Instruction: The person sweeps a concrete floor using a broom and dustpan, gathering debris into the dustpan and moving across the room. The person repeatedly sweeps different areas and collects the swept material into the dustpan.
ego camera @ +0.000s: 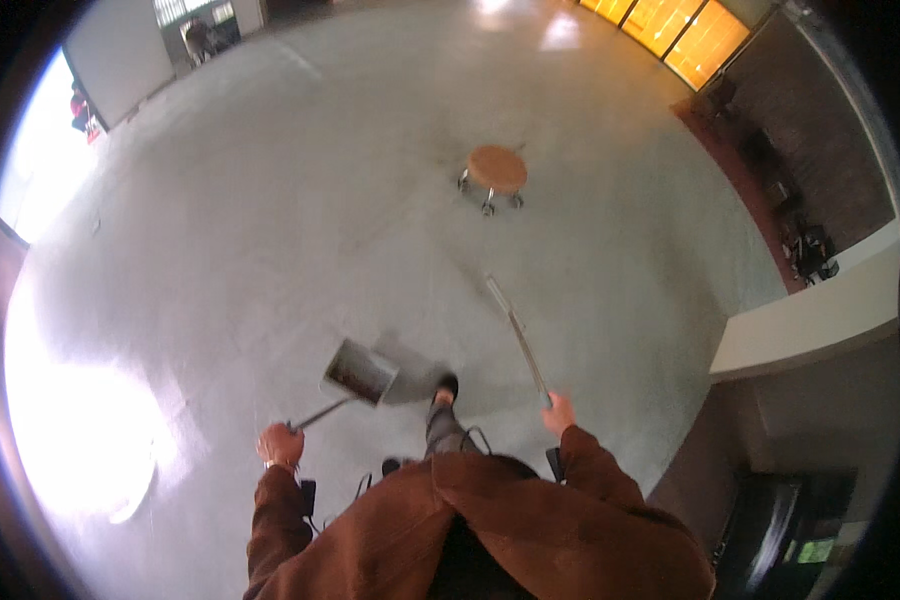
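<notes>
My left hand (280, 444) grips the dark handle of a long-handled dustpan (361, 373). Its pan hangs out to the right of that hand, tilted, with its dark inside facing up. On the other side, my right hand (559, 415) is closed around a long-handled tool (529, 351) that slants forward and left. The far end of this tool is pale, narrow and blurred; I cannot tell what kind of head it has. Between the two tools, my shoe (448, 385) is on the grey floor (270, 247).
Ahead stands a low round stool (498, 169) with a tan seat and casters. A pale low wall (802, 322) curves along the right. Various items (810, 253) lie beyond it on a reddish ledge (727, 176). A person (81, 109) is at the bright opening far left.
</notes>
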{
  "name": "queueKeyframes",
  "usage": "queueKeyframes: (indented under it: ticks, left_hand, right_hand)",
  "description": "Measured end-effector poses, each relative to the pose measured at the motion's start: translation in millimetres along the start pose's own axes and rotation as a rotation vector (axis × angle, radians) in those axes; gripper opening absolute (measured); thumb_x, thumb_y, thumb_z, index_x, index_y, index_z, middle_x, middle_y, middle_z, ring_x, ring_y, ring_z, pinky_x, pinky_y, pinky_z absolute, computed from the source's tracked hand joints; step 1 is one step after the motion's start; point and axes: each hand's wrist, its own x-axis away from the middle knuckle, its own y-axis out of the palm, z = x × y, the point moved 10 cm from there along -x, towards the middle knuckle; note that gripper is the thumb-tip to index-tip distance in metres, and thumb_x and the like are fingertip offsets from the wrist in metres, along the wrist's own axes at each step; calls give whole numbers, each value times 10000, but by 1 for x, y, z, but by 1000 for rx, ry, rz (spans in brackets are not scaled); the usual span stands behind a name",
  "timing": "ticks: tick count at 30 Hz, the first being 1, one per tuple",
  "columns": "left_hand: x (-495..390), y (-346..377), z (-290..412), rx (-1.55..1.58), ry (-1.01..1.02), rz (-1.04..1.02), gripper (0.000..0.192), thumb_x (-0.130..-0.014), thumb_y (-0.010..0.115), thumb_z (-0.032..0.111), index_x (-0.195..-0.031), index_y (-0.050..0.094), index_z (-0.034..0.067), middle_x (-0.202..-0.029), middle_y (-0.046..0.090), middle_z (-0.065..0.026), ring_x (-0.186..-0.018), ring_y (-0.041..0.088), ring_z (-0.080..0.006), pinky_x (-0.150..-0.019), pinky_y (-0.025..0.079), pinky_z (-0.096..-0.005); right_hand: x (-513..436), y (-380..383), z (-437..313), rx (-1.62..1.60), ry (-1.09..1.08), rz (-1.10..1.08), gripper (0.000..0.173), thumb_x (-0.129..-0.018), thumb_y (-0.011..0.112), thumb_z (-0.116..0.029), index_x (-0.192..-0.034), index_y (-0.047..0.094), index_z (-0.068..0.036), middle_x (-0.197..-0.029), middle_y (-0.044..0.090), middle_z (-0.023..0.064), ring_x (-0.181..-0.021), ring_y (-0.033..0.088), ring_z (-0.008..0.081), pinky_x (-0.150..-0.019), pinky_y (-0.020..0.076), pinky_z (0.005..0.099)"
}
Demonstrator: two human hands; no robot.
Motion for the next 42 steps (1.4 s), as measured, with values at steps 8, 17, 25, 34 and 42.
queueKeyframes:
  ticks: [8, 17, 25, 34, 42]
  left_hand:
    - [-84, -67, 207, 20, -21, -16, 287, -677, 619, 298, -824, 665, 56, -874, 628, -166, -861, 596, -331, -747, 482, -421]
    - [-153, -68, 350, -52, -27, -80, 287, -671, 609, 298, -801, 662, 48, -851, 629, -172, -843, 599, -336, -735, 483, -431]
    - [-199, -79, 396, -45, -58, -77, 309, -678, 637, 327, -818, 666, 53, -869, 634, -156, -866, 598, -325, -755, 478, -408]
    - [-184, -62, 375, -97, -75, -202, 343, -711, 598, 339, -897, 645, 54, -937, 622, -165, -908, 586, -319, -786, 470, -403]
    - [-250, -52, 406, -82, -54, -130, 288, -721, 594, 311, -852, 653, 61, -894, 626, -169, -871, 592, -339, -743, 479, -424]
  right_hand:
    - [-208, -127, -33, -99, 74, 13, 452, -747, 511, -162, -1169, 483, -2, -1094, 538, 219, -1030, 502, 354, -857, 412, 415]
    - [-372, -168, -62, 68, 125, -165, 462, -792, 478, -180, -1222, 435, -16, -1138, 516, 210, -1052, 496, 341, -875, 406, 420]
    - [-302, -110, -76, 193, -30, -532, 694, -802, 479, -249, -1365, 144, -19, -1065, 550, 227, -1016, 519, 356, -853, 413, 420]
    - [-317, -167, -79, 209, -139, -375, 589, -793, 510, -258, -1326, 321, -94, -1054, 560, 206, -996, 530, 330, -843, 415, 424]
    - [-498, -134, -176, 229, -125, -202, 448, -829, 453, -181, -1231, 366, -3, -1014, 563, 214, -952, 541, 352, -809, 432, 442]
